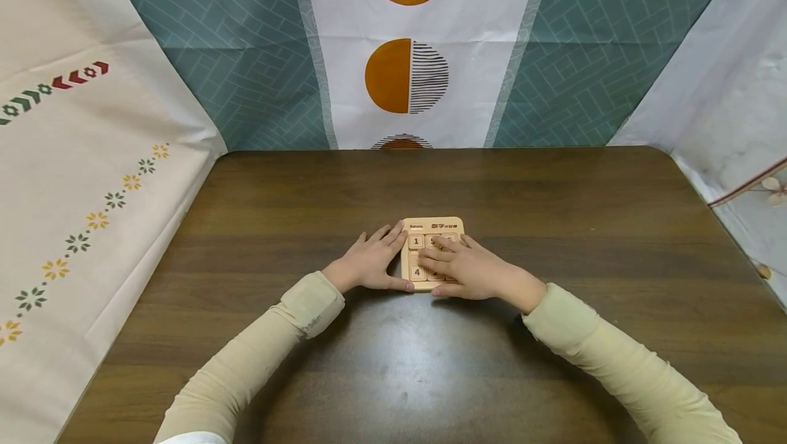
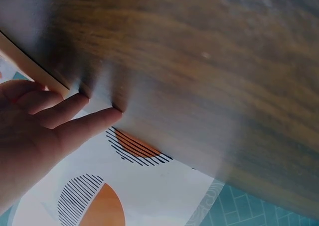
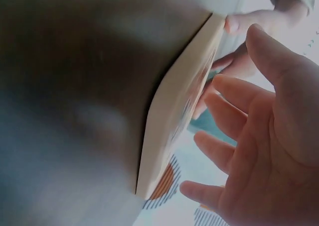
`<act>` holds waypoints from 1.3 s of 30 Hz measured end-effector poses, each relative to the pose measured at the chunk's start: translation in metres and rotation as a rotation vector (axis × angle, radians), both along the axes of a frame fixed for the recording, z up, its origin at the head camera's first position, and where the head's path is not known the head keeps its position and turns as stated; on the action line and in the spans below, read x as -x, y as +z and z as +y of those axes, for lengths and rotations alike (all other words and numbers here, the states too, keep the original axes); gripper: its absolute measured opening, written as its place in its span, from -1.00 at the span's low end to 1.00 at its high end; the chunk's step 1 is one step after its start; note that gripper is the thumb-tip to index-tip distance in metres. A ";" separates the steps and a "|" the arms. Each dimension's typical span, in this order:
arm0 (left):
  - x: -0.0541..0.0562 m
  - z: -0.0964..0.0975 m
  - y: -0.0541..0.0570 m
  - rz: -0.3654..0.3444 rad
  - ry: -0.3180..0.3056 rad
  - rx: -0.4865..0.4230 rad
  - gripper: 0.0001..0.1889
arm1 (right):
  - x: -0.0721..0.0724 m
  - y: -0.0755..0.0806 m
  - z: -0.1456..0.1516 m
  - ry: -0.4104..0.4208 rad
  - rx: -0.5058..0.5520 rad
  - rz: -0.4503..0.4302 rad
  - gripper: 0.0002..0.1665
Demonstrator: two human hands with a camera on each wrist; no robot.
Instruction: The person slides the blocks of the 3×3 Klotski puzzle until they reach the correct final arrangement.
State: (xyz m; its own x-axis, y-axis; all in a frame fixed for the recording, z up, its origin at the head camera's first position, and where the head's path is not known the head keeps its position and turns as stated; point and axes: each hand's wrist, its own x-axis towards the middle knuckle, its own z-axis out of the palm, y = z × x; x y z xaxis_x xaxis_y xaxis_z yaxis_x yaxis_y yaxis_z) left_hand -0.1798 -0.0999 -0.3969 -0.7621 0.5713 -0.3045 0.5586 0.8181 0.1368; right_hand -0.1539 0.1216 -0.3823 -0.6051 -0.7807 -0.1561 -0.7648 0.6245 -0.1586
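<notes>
A pale wooden number-puzzle board lies flat on the table, printed text along its top strip. Its square tiles include a 1 tile and a 4 tile. My left hand lies along the board's left side, fingers extended at the edge and thumb at the near left corner. Spread over the tiles is my right hand, its fingers covering the middle and right ones. In the right wrist view, the right hand's fingers are relaxed and apart, with the board seen edge-on beside them.
The dark wooden table extends around the board, with a bright reflection in front of it. Behind its far edge hangs a patterned cloth with orange circles. Pale cloths cover the left and right sides.
</notes>
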 end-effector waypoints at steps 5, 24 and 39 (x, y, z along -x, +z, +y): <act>0.000 0.000 0.001 0.007 0.000 0.004 0.11 | -0.013 -0.001 0.000 0.044 -0.007 0.025 -0.25; 0.002 0.002 -0.002 0.001 -0.003 -0.005 0.11 | -0.019 -0.005 0.000 0.046 0.015 0.016 -0.25; -0.001 -0.001 -0.001 0.001 -0.007 -0.010 0.11 | -0.009 -0.004 -0.004 0.025 0.022 -0.011 -0.28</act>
